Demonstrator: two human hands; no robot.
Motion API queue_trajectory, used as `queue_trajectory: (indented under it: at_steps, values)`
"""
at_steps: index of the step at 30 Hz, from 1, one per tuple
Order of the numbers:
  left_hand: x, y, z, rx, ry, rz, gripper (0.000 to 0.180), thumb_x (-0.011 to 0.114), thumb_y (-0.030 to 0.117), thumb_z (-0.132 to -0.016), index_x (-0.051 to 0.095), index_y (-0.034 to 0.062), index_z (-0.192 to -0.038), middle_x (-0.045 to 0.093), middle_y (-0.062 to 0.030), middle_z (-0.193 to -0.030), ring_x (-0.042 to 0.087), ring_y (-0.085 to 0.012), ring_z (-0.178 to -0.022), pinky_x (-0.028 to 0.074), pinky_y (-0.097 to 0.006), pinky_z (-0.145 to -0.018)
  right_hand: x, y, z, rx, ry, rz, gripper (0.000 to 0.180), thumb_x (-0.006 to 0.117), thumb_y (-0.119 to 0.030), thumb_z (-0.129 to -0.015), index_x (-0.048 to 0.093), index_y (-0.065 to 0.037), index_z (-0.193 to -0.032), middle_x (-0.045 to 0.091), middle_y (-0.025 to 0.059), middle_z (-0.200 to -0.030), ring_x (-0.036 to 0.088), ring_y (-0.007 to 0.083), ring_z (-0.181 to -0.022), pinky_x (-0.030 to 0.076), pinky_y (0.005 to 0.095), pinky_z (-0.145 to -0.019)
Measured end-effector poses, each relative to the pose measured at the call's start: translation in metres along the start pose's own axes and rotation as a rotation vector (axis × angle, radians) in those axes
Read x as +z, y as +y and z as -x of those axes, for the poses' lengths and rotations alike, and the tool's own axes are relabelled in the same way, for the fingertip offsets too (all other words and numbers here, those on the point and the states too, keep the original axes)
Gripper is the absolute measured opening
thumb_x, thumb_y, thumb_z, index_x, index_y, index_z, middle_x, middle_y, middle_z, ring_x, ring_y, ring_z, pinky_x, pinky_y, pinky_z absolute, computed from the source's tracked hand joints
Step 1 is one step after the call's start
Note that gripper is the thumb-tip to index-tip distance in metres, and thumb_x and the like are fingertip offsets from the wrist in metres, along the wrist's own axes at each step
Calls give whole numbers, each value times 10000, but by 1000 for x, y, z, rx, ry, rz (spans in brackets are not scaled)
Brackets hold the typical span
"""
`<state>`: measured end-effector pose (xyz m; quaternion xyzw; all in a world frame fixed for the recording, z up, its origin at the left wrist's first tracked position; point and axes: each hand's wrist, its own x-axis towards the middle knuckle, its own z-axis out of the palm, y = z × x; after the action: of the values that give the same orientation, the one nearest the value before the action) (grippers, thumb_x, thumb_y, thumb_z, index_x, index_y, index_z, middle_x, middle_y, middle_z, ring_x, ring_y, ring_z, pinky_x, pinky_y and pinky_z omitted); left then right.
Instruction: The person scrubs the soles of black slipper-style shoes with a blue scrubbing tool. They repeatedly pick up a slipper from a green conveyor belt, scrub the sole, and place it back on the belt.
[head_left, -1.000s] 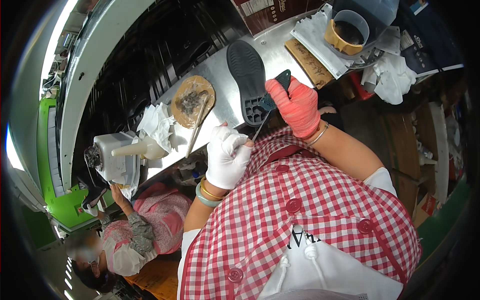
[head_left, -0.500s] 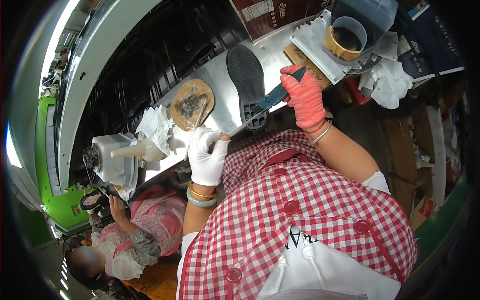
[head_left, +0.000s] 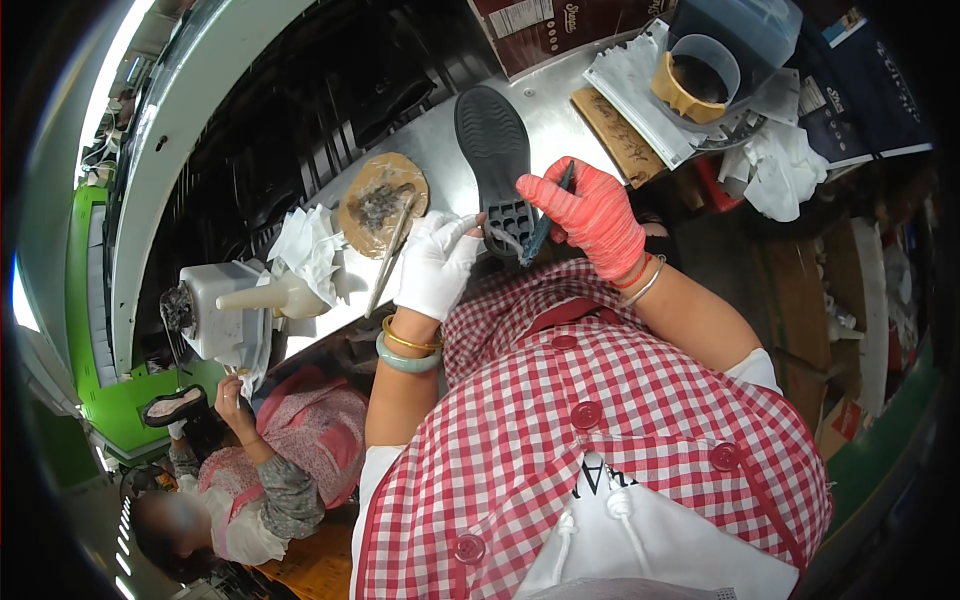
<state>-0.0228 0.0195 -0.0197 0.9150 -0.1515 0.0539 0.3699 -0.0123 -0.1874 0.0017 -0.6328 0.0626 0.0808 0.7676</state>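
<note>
A brown disc (head_left: 372, 232) lies on the worktop (head_left: 448, 180); beside it, the left hand's (head_left: 438, 265) fingers pinch a grey strip (head_left: 506, 239). The strip crosses above the black sole (head_left: 494, 140), which lies on the worktop, to a green tool (head_left: 537, 240) gripped in the right hand's (head_left: 590, 220) fingers.

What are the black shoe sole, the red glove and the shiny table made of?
Shoe sole: looks like matte rubber or foam, with moulded ridges and pockets.
Red glove: seems knitted fabric, streaky and soft-looking; fibre unclear.
Table: probably smooth metal, judging by its grey, bright glare.
</note>
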Motion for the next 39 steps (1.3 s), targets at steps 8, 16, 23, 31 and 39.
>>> queue_trajectory:
  at_steps: [8, 16, 23, 31, 39]
  values:
    - [-7, 23, 6, -128, 45, 370, 259, 713, 106, -718, 699, 91, -977, 546, -72, -843, 538, -217, -842, 445, -325, -750, 3, -2, 1, -106, 39, 106, 330, 740, -301, -770, 542, -49, -694, 509, -2, -544, 433, 43, -452, 362, 209, -436]
    - [9, 31, 8, 232, -20, -4, 167, 748, 88, -649, 680, 83, -802, 542, -39, -781, 519, -225, -800, 427, -384, -842, 2, -6, 1, -107, 56, 76, 341, 732, -314, -773, 538, -48, -684, 490, -7, -532, 426, 46, -450, 355, 212, -432]
    - [16, 44, 5, 362, 70, -122, 177, 696, 41, -641, 566, 98, -746, 525, -54, -778, 509, -274, -784, 426, -430, -806, 2, 1, -2, -110, 77, 92, 345, 731, -315, -771, 529, -51, -675, 482, -1, -523, 410, 53, -432, 350, 215, -428]
    - [8, 30, 5, 160, -14, 45, 232, 599, -15, -710, 646, 40, -931, 545, -80, -832, 518, -231, -818, 434, -310, -739, -4, 3, -3, -260, 57, 254, 277, 704, -276, -790, 584, -28, -759, 499, 23, -531, 447, 85, -456, 384, 266, -456]
    - [12, 36, 5, 178, -14, 13, 276, 636, 16, -676, 658, 63, -946, 542, -95, -840, 517, -252, -807, 430, -329, -736, -12, -21, 9, -722, -163, 604, 162, 668, -194, -788, 614, -49, -838, 548, 90, -557, 554, 203, -485, 430, 284, -484]
